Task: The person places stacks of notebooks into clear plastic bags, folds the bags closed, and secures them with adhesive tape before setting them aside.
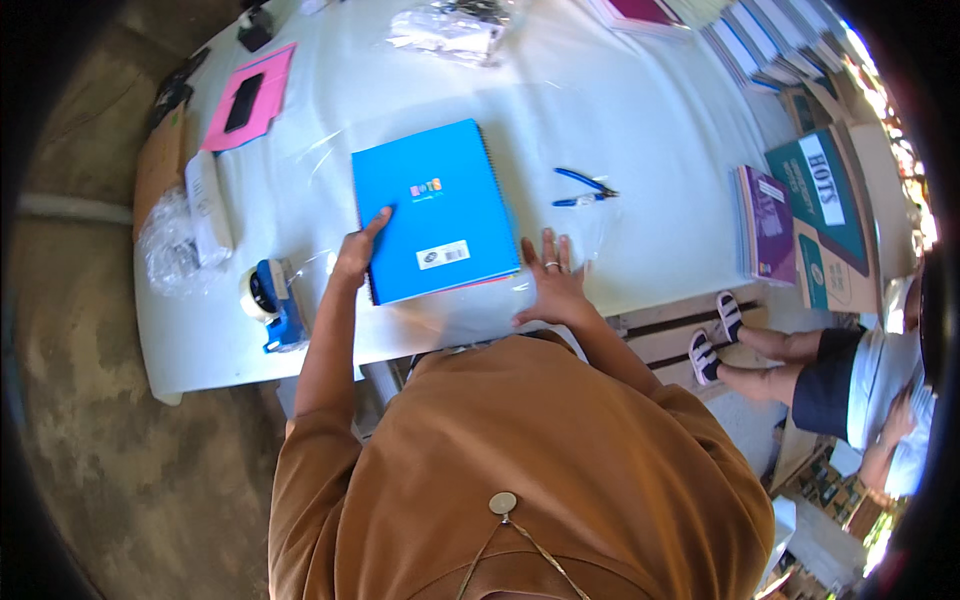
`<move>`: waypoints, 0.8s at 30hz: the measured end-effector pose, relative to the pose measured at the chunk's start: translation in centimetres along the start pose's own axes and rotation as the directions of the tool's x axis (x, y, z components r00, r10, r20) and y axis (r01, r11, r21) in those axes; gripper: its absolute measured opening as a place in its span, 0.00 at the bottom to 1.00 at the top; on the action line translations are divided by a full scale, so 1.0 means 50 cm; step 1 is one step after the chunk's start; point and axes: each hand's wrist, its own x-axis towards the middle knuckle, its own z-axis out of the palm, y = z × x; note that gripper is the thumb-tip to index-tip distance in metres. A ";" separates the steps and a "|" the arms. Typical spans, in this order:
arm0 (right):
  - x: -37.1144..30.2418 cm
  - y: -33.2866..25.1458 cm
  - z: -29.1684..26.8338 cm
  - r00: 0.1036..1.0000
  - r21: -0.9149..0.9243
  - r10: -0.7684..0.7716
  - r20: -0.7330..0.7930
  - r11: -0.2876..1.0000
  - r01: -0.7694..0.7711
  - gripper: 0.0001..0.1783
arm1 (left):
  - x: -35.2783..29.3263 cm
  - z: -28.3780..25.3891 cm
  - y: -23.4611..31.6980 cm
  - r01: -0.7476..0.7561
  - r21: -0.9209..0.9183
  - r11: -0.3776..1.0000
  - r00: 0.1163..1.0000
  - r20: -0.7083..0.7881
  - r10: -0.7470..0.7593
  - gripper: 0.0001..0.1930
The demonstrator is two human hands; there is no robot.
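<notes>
A blue spiral notebook [435, 225] lies on the white-covered table, with edges of other colours showing under its lower right corner. My left hand [360, 250] grips its left edge, thumb on the cover and fingers hidden at the side or beneath. Clear plastic film [440, 322] spreads around and below the notebook. Flat beside the lower right corner, my right hand [555, 285] rests on the film with its fingers spread. A pair of blue-handled pliers or cutters [585, 188] lies a little farther off to the right.
At the left are a blue tape dispenser [282, 308], a white roll [208, 210], crumpled plastic [170, 250] and a phone [243, 102] on pink sheets. Purple books [768, 225] and cartons [822, 195] stand at the right. Another person [850, 385] is beyond the table's right side.
</notes>
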 end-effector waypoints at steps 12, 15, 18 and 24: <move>0.113 0.157 -0.083 0.833 0.051 0.211 -0.511 0.975 -0.216 0.25 | -0.049 0.009 0.072 0.207 0.780 0.591 0.896 -0.394 0.206 0.42; 0.123 0.256 -0.042 0.668 0.137 0.386 -0.636 0.909 -0.395 0.26 | -0.089 0.005 0.089 0.179 0.732 0.657 0.816 -0.483 0.317 0.37; 0.145 0.329 -0.028 0.441 0.304 0.564 -0.698 0.792 -0.530 0.31 | -0.076 -0.060 -0.001 0.009 0.721 0.693 0.595 -0.561 0.576 0.34; 0.187 0.192 -0.031 0.502 0.393 0.619 -0.604 0.779 -0.489 0.33 | -0.007 -0.070 -0.173 0.498 0.725 0.476 0.397 -0.679 0.618 0.41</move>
